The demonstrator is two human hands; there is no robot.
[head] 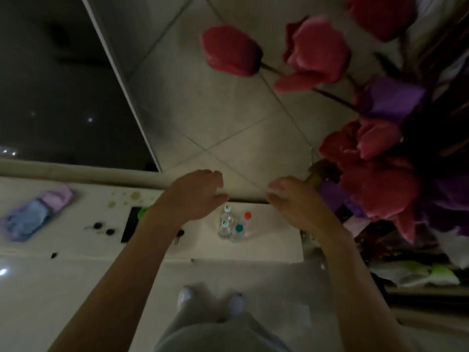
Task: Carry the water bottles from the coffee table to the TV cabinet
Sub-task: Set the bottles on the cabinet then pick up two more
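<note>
Several small clear water bottles (pixel 232 226) stand close together on the white TV cabinet (pixel 266 240), two with white-green caps, one with a red cap (pixel 247 215) and one with a teal cap (pixel 239 228). My left hand (pixel 195 196) hovers above and left of them, fingers apart and curled, holding nothing. My right hand (pixel 291 199) hovers above and right of them, also empty with fingers apart. Neither hand touches a bottle.
A dark TV screen (pixel 63 85) fills the upper left. A bunch of red and purple artificial flowers (pixel 380 153) crowds the right side. A blue-purple toy car (pixel 35 214), small dark items (pixel 104 228) and a black device (pixel 130 224) lie on the cabinet's left part. My feet (pixel 210 301) show below.
</note>
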